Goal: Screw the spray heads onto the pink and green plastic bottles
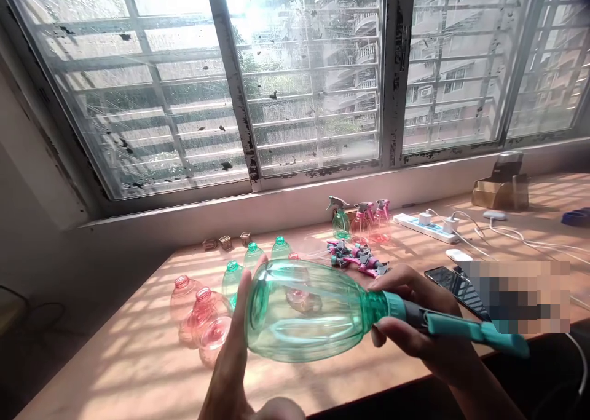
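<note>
A clear green spray bottle [308,312] lies sideways in the air between my hands, above the table. Against its base rests my left hand [235,346], the fingers stretched up along the bottom and the thumb below. My right hand [415,312] pinches the teal collar at the neck between thumb and fingers. The grey and teal trigger head [474,331] sits on the neck and points right, past my right hand. Inside, the bottle shows no clear sign of liquid.
Open pink bottles [203,306] and green bottles [233,275] stand at left. Loose trigger heads [357,257] lie behind the held bottle, near finished spray bottles [361,223]. A power strip [424,228], cables and a phone [454,288] are at right. Windows line the back.
</note>
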Demonstrator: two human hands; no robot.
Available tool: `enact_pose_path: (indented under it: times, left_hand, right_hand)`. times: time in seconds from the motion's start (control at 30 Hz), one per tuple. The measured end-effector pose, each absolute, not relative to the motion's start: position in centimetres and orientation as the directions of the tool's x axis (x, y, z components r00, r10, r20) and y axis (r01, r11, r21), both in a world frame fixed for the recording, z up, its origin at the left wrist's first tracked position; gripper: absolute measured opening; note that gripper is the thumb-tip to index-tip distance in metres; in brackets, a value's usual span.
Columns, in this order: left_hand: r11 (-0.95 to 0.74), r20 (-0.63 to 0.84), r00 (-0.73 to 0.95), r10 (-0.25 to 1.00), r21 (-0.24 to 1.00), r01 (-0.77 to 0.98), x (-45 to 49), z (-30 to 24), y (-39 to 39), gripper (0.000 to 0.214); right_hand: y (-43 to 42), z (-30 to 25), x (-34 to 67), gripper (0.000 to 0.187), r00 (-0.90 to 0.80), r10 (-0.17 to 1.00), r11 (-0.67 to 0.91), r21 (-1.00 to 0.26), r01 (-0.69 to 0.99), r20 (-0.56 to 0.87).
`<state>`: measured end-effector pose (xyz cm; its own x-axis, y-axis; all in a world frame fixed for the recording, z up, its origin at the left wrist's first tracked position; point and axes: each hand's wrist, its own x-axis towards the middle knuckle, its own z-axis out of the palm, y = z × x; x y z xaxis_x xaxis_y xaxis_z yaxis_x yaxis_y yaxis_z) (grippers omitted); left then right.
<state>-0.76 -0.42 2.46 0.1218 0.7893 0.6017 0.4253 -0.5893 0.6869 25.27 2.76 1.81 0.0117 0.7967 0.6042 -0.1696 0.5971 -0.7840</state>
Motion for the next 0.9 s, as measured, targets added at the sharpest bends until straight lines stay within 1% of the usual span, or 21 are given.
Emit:
enact_pose_path:
  times: [0.03, 0.1, 0.2, 0.27, 0.37, 0.47, 0.53, 0.63, 0.73, 0.8, 0.9]
  left_hand:
    - [-0.614, 0.615, 0.143, 0.776, 0.682, 0.397, -0.7, 2.9, -0.3, 0.095]
    - [-0.618, 0.625, 0.142, 0.768, 0.664, 0.42, -0.6, 3.5, 0.1, 0.083]
    - [-0.555, 0.614, 0.091, 0.784, 0.629, 0.545, -0.8, 3.5, 0.9, 0.07]
    - [-0.524, 0.601, 0.069, 0.796, 0.628, 0.576, -1.0, 3.0, 1.3, 0.071]
    - [-0.503, 0.605, 0.023, 0.796, 0.64, 0.581, -1.0, 2.3, 1.6, 0.075]
    - [-0.517, 0.645, -0.009, 0.764, 0.621, 0.589, -0.7, 2.1, 1.5, 0.075]
    - [-0.527, 0.651, -0.017, 0.759, 0.629, 0.571, -0.4, 2.3, 1.3, 0.081]
    - [-0.601, 0.686, 0.036, 0.727, 0.61, 0.517, -0.2, 2.4, 1.3, 0.09]
    - [-0.666, 0.718, 0.148, 0.68, 0.521, 0.533, -0.5, 2.3, 1.5, 0.08]
    - [-0.664, 0.691, 0.214, 0.69, 0.489, 0.565, -0.9, 2.3, 1.5, 0.082]
    - [-0.661, 0.654, 0.241, 0.717, 0.529, 0.532, -1.6, 2.7, 1.4, 0.089]
  right_hand:
    - [2.7, 1.7, 25.3, 0.028, 0.029, 0.776, 0.629, -0.769, -0.118, 0.63]
    - [2.8, 1.6, 25.3, 0.03, 0.035, 0.758, 0.652, -0.755, -0.065, 0.652]
    - [3.2, 1.7, 25.1, 0.026, -0.003, 0.789, 0.609, -0.783, -0.13, 0.614]
    - [3.5, 1.8, 24.9, 0.025, -0.028, 0.816, 0.56, -0.802, -0.208, 0.577]
    - [3.7, 2.2, 24.6, 0.032, -0.1, 0.837, 0.49, -0.819, -0.3, 0.537]
    - [3.5, 2.7, 24.6, 0.035, -0.155, 0.865, 0.411, -0.851, -0.328, 0.478]
    - [3.2, 2.9, 24.8, 0.034, -0.138, 0.879, 0.395, -0.861, -0.321, 0.456]
    - [2.7, 3.0, 25.2, 0.033, -0.117, 0.867, 0.434, -0.849, -0.302, 0.485]
    - [2.5, 2.8, 25.5, 0.033, -0.151, 0.86, 0.437, -0.856, -0.278, 0.488]
    - [2.5, 2.5, 25.7, 0.031, -0.151, 0.857, 0.45, -0.858, -0.248, 0.493]
    - [2.9, 2.1, 26.0, 0.03, -0.122, 0.814, 0.55, -0.821, -0.151, 0.568]
